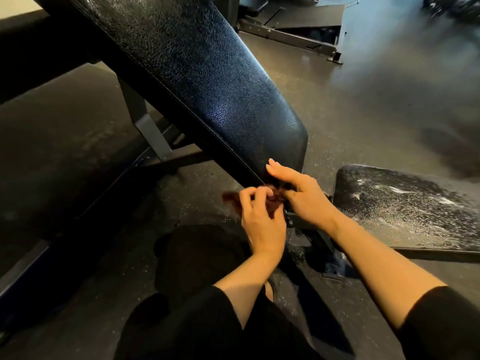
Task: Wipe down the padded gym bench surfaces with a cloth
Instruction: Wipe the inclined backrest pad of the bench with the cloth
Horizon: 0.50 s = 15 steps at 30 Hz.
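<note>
1. Both hands meet at the lower end of the long black textured vinyl back pad (pixel 197 74), which slopes up and away from its bottom corner toward the top left of the view.
2. The small dark reddish-brown cloth (pixel 270 197) is bunched between the two hands, just beside the pad's stitched lower edge; whether it touches the vinyl cannot be told.
3. The left hand (pixel 262 216) has its fingers curled round the cloth, pinching it from below.
4. The right hand (pixel 298 193) nips the cloth with thumb and a lower finger, while its upper fingers (pixel 272 167) lie straight against the bottom corner of the back pad.
5. My judgement: the step in hand is gathering or refolding the cloth, not a wiping stroke.
6. The separate black padded seat (pixel 405 203), at the right edge, carries pale streaks and specks along its top, so it looks unwiped or freshly sprayed.
7. The next move calls for a flat face on the cloth, held in one hand, pressed fully on a pad and drawn along its length, edge seams included.
8. The grey speckled rubber floor (pixel 350 105) lies beneath.
</note>
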Tool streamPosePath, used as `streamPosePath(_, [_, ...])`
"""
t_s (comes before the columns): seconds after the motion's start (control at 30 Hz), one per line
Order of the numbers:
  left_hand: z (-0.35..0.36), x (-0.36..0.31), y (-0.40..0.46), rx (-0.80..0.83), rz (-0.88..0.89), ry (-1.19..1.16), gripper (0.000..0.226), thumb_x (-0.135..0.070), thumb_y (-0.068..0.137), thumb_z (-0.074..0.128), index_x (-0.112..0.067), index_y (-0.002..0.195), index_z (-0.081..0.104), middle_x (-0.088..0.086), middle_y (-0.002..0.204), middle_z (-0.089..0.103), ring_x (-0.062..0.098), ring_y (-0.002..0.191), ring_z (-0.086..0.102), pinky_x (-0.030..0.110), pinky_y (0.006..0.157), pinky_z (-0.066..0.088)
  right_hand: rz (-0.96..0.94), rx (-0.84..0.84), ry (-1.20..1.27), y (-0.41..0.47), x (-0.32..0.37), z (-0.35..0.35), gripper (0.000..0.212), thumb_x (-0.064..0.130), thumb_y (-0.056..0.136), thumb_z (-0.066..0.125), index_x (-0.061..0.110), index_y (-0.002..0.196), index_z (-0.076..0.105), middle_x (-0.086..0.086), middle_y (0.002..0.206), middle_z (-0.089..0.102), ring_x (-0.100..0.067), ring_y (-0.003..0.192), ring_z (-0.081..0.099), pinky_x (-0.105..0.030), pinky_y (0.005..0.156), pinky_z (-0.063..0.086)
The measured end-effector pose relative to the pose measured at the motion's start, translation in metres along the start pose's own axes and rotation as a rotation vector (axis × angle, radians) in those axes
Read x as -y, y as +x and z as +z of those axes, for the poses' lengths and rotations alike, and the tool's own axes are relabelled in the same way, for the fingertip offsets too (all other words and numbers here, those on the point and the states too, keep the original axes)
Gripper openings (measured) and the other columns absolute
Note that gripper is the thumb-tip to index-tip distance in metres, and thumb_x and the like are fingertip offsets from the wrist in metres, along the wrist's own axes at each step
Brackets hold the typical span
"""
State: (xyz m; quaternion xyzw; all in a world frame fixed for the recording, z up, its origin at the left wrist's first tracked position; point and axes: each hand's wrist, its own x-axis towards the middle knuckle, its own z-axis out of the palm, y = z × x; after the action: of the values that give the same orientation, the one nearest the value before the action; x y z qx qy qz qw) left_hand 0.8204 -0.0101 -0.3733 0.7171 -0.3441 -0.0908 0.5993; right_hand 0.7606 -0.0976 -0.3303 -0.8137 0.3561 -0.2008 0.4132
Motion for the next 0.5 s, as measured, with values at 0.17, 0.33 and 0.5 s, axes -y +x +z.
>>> streamPosePath(0.17, [-0.018, 0.002, 0.007, -0.196, -0.051, -0.050, 0.029, 0.006, 0.071, 0.071, -0.007, 0.094, 0.057, 0.005, 0.107, 0.047, 0.005, 0.096, 0.047, 0.003, 0.086, 0.034, 0.000, 0.051, -0.016, 0.002, -0.003, -0.006, 0.074, -0.028, 0.072, 0.037, 0.008, 0.136, 0.048, 0.011, 0.139, 0.037, 0.006, 0.131, 0.027, -0.005, 0.110, 0.016])
streamPosePath(0.33, [-0.015, -0.005, 0.028, -0.262, -0.015, -0.019, 0.029, 0.005, 0.076, 0.066, -0.004, 0.102, 0.057, 0.011, 0.113, 0.051, 0.012, 0.102, 0.051, -0.002, 0.085, 0.032, 0.014, 0.044, 0.027, 0.002, -0.008, -0.001, 0.074, -0.029, 0.074, 0.037, 0.009, 0.137, 0.046, 0.010, 0.141, 0.037, 0.009, 0.129, 0.027, -0.003, 0.108, 0.016])
streamPosePath(0.5, [-0.013, 0.014, 0.006, 0.024, -0.059, 0.003, 0.028, 0.005, 0.074, 0.068, -0.013, 0.093, 0.056, -0.002, 0.108, 0.049, 0.007, 0.096, 0.053, 0.018, 0.088, 0.047, 0.026, 0.056, 0.024, 0.002, -0.002, -0.005, 0.075, -0.030, 0.072, 0.033, 0.005, 0.137, 0.046, 0.009, 0.140, 0.036, 0.012, 0.126, 0.027, 0.001, 0.104, 0.017])
